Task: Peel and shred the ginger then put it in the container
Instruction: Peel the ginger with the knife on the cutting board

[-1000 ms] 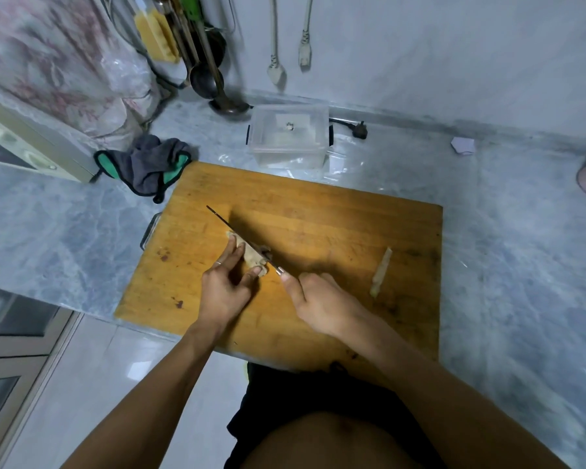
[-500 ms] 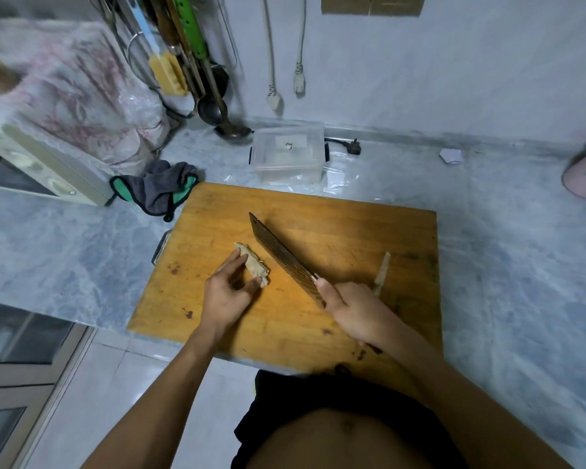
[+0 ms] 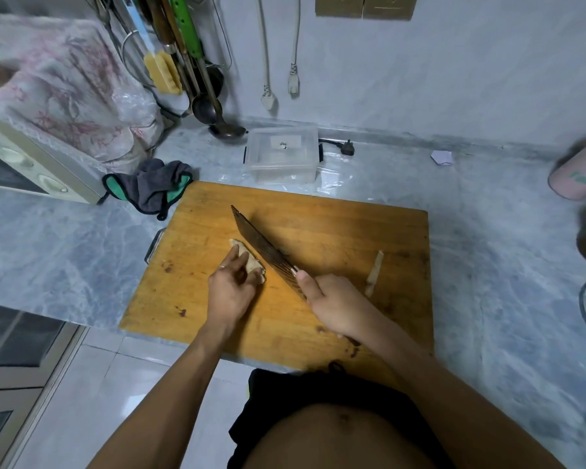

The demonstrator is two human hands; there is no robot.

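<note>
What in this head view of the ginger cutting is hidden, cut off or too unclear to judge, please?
- Ginger: its near part is hidden under the left hand; peeled or not is unclear.
- Knife: its handle is buried in the right hand.
- Container: through the closed clear lid, any contents are too small to tell.
- Pink tin: cut off by the right edge.
</note>
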